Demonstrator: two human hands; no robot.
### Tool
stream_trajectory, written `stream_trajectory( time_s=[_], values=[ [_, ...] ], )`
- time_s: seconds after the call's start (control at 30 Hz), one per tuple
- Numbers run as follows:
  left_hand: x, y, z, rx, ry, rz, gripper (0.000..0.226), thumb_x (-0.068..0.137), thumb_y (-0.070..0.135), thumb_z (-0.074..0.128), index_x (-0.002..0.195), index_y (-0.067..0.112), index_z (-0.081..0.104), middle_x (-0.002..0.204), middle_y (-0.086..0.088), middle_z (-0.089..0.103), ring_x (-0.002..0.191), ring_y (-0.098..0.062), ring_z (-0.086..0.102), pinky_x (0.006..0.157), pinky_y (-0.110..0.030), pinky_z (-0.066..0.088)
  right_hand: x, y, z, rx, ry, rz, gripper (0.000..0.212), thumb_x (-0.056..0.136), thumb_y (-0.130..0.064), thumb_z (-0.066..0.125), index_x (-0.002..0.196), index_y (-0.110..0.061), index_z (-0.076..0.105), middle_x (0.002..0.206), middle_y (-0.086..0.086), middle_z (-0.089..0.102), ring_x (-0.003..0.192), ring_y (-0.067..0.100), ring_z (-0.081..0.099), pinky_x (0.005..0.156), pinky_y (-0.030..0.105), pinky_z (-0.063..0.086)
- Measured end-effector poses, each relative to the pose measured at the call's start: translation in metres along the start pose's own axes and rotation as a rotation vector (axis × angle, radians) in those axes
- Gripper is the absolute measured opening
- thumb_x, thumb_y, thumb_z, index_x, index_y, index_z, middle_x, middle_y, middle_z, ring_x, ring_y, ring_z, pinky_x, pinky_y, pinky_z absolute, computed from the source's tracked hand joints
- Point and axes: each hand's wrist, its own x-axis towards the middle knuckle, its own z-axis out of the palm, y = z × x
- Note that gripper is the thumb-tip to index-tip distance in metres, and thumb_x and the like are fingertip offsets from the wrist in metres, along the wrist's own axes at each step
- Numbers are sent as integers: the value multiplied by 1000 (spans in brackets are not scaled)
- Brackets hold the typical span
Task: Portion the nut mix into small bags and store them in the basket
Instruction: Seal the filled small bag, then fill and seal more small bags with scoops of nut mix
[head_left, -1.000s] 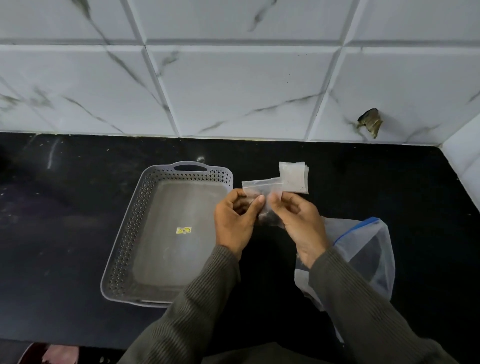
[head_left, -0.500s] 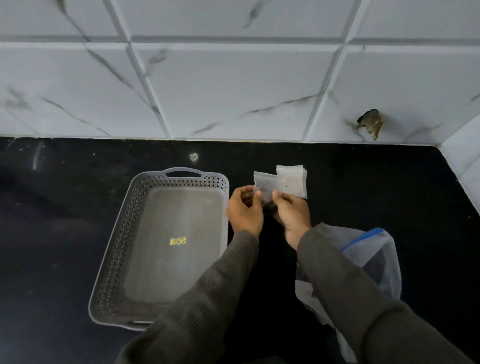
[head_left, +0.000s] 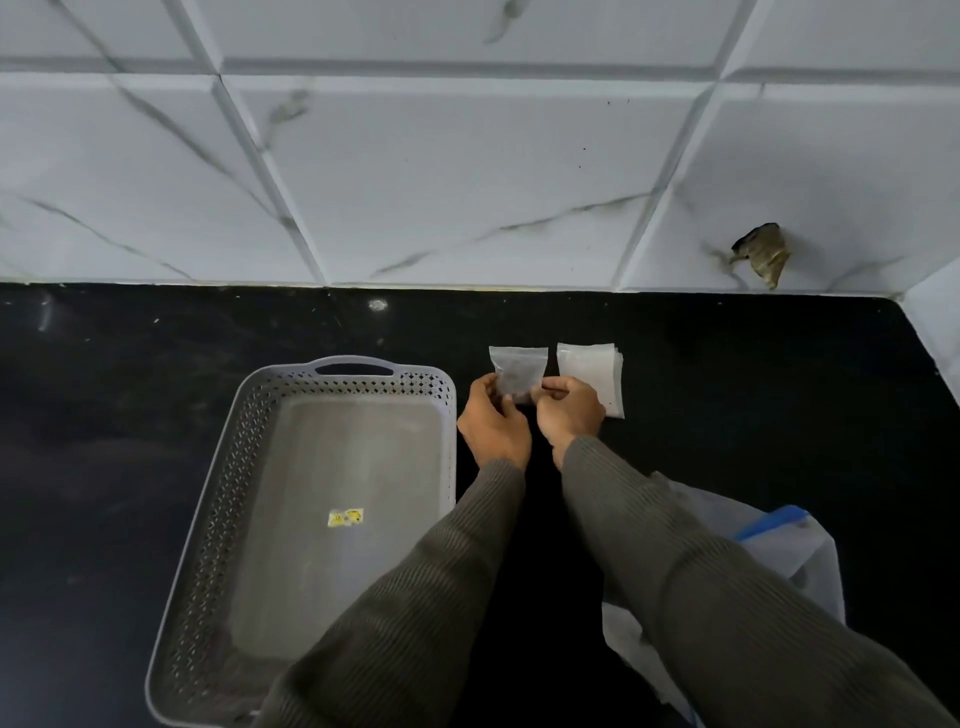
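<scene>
Black stone forms the desk (head_left: 114, 426), and near its middle both hands meet on one small bag (head_left: 518, 366) of clear plastic. The left hand (head_left: 493, 423) pinches the bag's side at nine o'clock and the right hand (head_left: 570, 415) pinches the side at three o'clock, fingers curled in on it, so the bag stands with its top edge toward twelve o'clock. Dark pieces show through its lower part; what they are is too blurred to tell. Just beside the bag at three o'clock lies a stack of empty bags (head_left: 592, 371), flat on the desk, its near corner hidden by the right hand. At nine o'clock from the hands sits the grey basket (head_left: 223, 499) with perforated walls and a handle slot at its twelve o'clock end; only a small yellow sticker (head_left: 345, 517) shows on its floor. At five o'clock from the hands a large clear bag (head_left: 795, 556) with a blue strip lies partly under the right sleeve (head_left: 701, 597). White marbled tiles (head_left: 467, 182) rise behind the desk.
</scene>
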Motion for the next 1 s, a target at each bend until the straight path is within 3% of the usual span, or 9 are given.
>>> stream_trajectory(
  time_s=[0.17, 0.27, 0.4, 0.47, 0.63, 0.7, 0.77, 0.87, 1.0],
  values=[
    [1, -5, 2, 74, -15, -10, 39, 97, -1, 55, 135, 10, 56, 132, -9, 63, 121, -16, 60, 96, -20, 45, 3, 10, 7, -76, 13, -12, 21, 89, -11, 66, 109, -18, 66, 107, 0, 67, 97, 11, 62, 85, 24, 51],
    [-1, -5, 3, 116, 0, -10, 41, 97, 0, 55, 137, 9, 55, 134, -10, 62, 125, -20, 58, 103, -27, 46, 2, 12, 7, -128, 9, -45, 20, 89, -11, 65, 108, -17, 66, 106, -1, 68, 96, 11, 62, 81, 22, 49],
    [-3, -4, 0, 160, -10, 15, 41, 97, -2, 54, 137, 6, 55, 136, -12, 60, 128, -23, 56, 98, -20, 40, -2, 11, 3, -155, -8, -82, 28, 90, -10, 64, 117, -16, 64, 110, 0, 67, 101, 12, 63, 85, 22, 48],
    [-7, -3, -2, 188, -14, 35, 44, 97, -2, 54, 140, 4, 52, 142, -13, 55, 134, -24, 50, 105, -21, 36, -7, 8, -2, -136, 22, -86, 28, 90, -9, 63, 117, -17, 65, 111, -1, 67, 105, 13, 62, 86, 22, 49],
    [-38, -6, -14, 213, -77, 89, 47, 97, 5, 58, 143, 12, 51, 153, -7, 46, 143, -22, 40, 119, -35, 31, -54, -19, -46, 433, -45, 71, 19, 89, -7, 64, 104, -17, 70, 101, 2, 70, 89, 11, 67, 77, 28, 59],
    [-59, -7, -22, 136, -131, 141, 44, 96, 9, 60, 139, 17, 55, 145, -1, 54, 133, -17, 50, 112, -35, 42, -85, -28, -84, 631, -201, 14, 16, 90, -6, 63, 102, -14, 70, 96, 4, 72, 86, 11, 68, 74, 27, 57],
    [-85, -5, -31, 56, -212, 142, 42, 97, 11, 61, 137, 20, 56, 137, 6, 57, 123, -7, 54, 97, -18, 47, -112, -26, -129, 671, -282, -125, 15, 91, -7, 61, 101, -14, 70, 95, 6, 72, 84, 13, 68, 73, 26, 55],
    [-121, -7, -40, -43, -297, 175, 30, 97, 12, 62, 125, 22, 65, 122, 10, 64, 104, 3, 60, 78, -3, 46, -135, -6, -190, 534, -210, -274, 16, 91, -11, 62, 103, -16, 72, 98, 7, 73, 86, 15, 68, 75, 25, 54],
    [-156, -13, -40, -87, -369, 273, 19, 96, 9, 63, 110, 21, 70, 107, 7, 68, 97, 0, 63, 79, -7, 47, -144, 41, -237, 409, -140, -213, 18, 91, -15, 62, 106, -18, 71, 103, 6, 72, 96, 19, 69, 81, 30, 53]
  ],
)
